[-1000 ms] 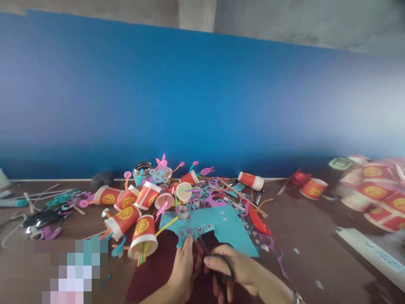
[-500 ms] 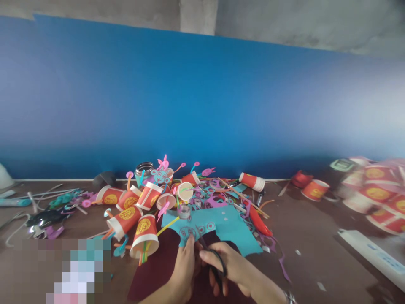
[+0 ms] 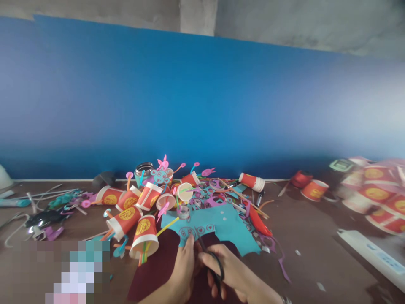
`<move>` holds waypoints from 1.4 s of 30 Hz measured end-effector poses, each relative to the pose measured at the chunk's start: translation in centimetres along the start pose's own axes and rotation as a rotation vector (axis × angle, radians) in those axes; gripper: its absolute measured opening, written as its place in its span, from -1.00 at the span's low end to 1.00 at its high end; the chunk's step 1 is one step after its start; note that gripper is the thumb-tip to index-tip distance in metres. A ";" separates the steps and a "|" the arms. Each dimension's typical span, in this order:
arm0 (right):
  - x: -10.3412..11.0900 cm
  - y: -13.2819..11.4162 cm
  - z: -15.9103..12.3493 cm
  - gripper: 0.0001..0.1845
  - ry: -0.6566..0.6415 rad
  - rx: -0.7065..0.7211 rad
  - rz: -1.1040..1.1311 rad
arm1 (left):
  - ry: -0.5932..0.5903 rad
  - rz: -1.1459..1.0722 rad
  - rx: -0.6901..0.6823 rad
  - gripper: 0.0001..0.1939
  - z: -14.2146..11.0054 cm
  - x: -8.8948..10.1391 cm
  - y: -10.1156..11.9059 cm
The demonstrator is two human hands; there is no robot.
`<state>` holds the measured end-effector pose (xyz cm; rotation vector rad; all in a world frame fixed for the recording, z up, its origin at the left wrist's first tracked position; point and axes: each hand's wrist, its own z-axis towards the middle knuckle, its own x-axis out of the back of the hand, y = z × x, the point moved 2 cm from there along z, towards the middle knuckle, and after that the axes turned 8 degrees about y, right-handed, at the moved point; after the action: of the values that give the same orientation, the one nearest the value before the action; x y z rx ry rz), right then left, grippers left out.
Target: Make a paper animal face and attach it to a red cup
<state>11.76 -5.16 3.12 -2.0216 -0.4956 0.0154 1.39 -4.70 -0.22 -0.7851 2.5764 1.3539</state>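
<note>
Between thumb and fingers, my left hand [image 3: 183, 268] grips a blue paper piece [image 3: 206, 229] with a drawn face and small circles with hearts on it. My right hand [image 3: 226, 266] is closed around black-handled scissors [image 3: 218, 264], with fingers through the loops. Their blades point up and left at the paper, between the face and the circles. A larger blue sheet [image 3: 236, 234] lies just beyond. Under my hands is a dark red sheet [image 3: 148, 283]. Close by on the left, a red paper cup [image 3: 145, 232] with straws in it rests tilted.
Several decorated cups [image 3: 125, 219] crowd the left, near a metal-rimmed jar [image 3: 144, 169]. A tape roll [image 3: 183, 212] sits behind the paper. Purple cut scraps [image 3: 218, 199] and a red tool [image 3: 259, 223] lie beyond. A white power strip [image 3: 373, 255] and bagged cups [image 3: 376, 190] are at right.
My right hand and the scissors have shifted slightly left and the loops sit closer together. My left hand holds the paper in nearly the same place.
</note>
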 end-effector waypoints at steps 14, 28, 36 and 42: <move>0.0 0.4 -0.2 -0.71 0.046 -0.021 -0.010 | -0.049 0.059 -0.016 -0.56 1.0 0.2 -0.8; 3.6 -2.4 0.5 -0.59 0.520 0.674 -0.774 | -0.067 -0.026 -0.069 -0.55 1.3 0.1 -0.6; 3.6 -0.9 4.3 -0.71 0.340 0.489 -0.413 | -0.007 -0.071 -0.055 -0.62 1.1 0.0 -0.4; 4.7 -0.1 4.9 -0.72 0.057 0.209 0.089 | 0.033 -0.156 -0.025 -0.73 0.7 -0.1 0.5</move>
<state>14.92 0.69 1.72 -1.8321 -0.3530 0.0611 1.13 -3.91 -0.25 -0.9976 2.4678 1.3395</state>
